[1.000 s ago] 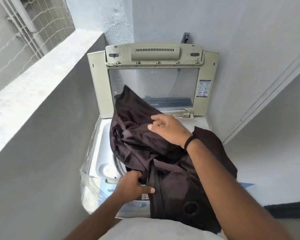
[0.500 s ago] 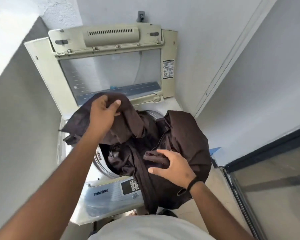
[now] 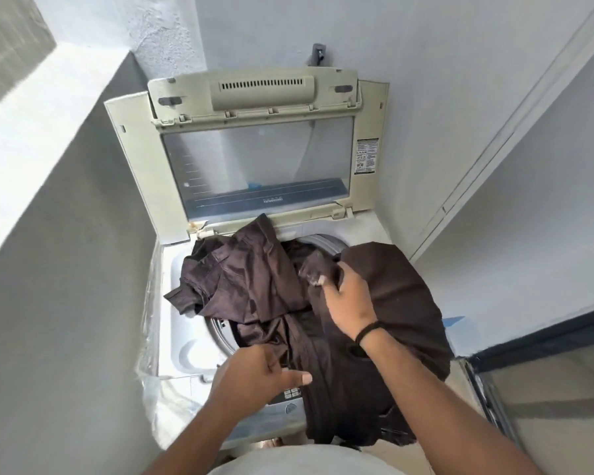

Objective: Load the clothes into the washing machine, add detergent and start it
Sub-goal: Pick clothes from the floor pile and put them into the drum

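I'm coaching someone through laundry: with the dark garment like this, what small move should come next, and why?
Probably push the dark garment down into the drum. It lies bunched across the opening, part hanging over the front panel, while the right hand and left hand both grip it and the lid stands open.

Bright daylight, source upper left of frame; ledge [image 3: 31, 108] there blown out to near white. Walls evenly lit, bluish cast. Soft shadows only, deepest in folds of dark garment [image 3: 254, 282] (detail lost at lower centre). Pale reflection on glass of lid [image 3: 254, 166]. Wide-angle bending: straight edges lean outward at right and left of frame. Slight softness throughout, forearms at bottom edge blurred
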`<state>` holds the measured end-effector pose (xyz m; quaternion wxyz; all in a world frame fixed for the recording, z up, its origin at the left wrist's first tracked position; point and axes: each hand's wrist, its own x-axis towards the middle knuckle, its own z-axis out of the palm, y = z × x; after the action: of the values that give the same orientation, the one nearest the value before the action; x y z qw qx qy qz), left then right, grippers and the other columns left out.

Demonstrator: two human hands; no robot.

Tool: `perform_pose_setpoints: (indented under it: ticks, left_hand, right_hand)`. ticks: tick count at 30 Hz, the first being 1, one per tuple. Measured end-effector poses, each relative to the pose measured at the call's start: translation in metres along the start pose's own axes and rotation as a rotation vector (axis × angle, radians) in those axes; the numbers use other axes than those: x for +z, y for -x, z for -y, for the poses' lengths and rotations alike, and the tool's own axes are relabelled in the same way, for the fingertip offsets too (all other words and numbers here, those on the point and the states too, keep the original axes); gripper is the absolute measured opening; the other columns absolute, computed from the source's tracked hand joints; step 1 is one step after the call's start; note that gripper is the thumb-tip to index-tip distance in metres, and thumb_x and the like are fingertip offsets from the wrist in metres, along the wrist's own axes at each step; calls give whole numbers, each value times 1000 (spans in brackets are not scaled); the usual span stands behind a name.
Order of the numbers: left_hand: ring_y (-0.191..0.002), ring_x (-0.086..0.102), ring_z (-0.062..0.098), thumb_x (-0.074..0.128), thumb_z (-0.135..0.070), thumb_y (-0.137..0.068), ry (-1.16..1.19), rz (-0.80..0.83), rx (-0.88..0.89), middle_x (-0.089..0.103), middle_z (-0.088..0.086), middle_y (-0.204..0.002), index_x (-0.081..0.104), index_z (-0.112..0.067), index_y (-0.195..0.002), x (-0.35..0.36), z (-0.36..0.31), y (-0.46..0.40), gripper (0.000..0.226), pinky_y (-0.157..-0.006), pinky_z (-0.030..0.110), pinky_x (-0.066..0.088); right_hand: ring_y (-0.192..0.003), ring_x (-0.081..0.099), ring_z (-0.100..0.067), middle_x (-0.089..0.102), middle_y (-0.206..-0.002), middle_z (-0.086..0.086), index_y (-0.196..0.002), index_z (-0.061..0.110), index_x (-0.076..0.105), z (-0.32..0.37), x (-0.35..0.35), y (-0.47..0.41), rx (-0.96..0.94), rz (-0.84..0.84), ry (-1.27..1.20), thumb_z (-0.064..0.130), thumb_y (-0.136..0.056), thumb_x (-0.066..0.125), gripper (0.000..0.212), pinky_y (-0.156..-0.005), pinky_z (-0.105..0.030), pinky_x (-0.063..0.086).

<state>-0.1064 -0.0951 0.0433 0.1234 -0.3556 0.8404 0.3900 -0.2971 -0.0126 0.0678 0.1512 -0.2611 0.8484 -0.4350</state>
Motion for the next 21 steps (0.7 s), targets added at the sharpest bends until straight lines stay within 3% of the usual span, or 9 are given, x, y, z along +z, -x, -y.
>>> perform_pose_setpoints:
  ticks: [3,5,7,9,11,14,17,21]
  left_hand:
    - [-62,60,11,61,-92,-56,-127,-49,13,65,1,-64,59,-13,-74,11,-10,-1,81,-59,31,47]
    - [-67,63,18,66,-80,-67,-190,-72,29,66,5,-67,59,-9,-74,18,-14,-10,72,-60,32,47]
    - [-70,62,22,70,-63,-76,-172,-80,35,60,3,-65,55,-9,-70,23,-13,-19,56,-60,31,43]
    - [-64,55,20,71,-50,-81,-90,-58,62,50,-1,-59,48,-11,-64,25,-7,-25,48,-58,29,37]
    - [-56,46,14,71,-43,-85,43,-27,99,43,-5,-55,45,-15,-61,25,1,-28,45,-56,29,34]
    - [-52,44,8,68,-32,-92,378,29,108,49,-3,-58,48,-19,-66,21,4,-27,36,-56,29,38]
    - [-56,53,16,62,-21,-99,659,-4,119,56,9,-63,49,-13,-70,0,-14,-33,32,-51,28,43]
    - [-58,53,18,57,-21,-101,893,-160,180,58,11,-68,57,-11,-75,-55,-57,-56,29,-50,25,46]
  right_hand:
    - [-96,67,-19,71,-98,-6,-101,9,66,73,5,-42,55,-198,-427,14,-91,67,12,-86,-34,54]
    - [-88,66,-13,70,-91,0,-100,11,66,107,5,-63,-17,-211,-495,19,-89,71,14,-78,-28,52]
    - [-104,64,-10,69,-114,2,-124,13,61,119,4,-73,-113,45,-381,34,-87,74,45,-89,-26,51]
    - [-135,46,-12,47,-150,1,-151,22,36,107,4,-72,-92,323,-237,45,-84,74,80,-112,-32,39]
    - [-144,34,-13,36,-158,1,-154,25,31,80,0,-58,-96,407,-116,43,-86,73,82,-117,-31,30]
    - [-137,44,-8,51,-147,2,-146,24,47,35,-11,-30,-16,352,-53,42,-88,71,65,-112,-25,35]
    - [-121,57,1,65,-129,6,-131,21,62,2,-22,1,63,173,-92,44,-85,73,52,-108,-30,45]
    - [-118,56,4,65,-125,11,-125,22,66,-11,-32,27,3,-4,-71,61,-78,71,62,-106,-25,45]
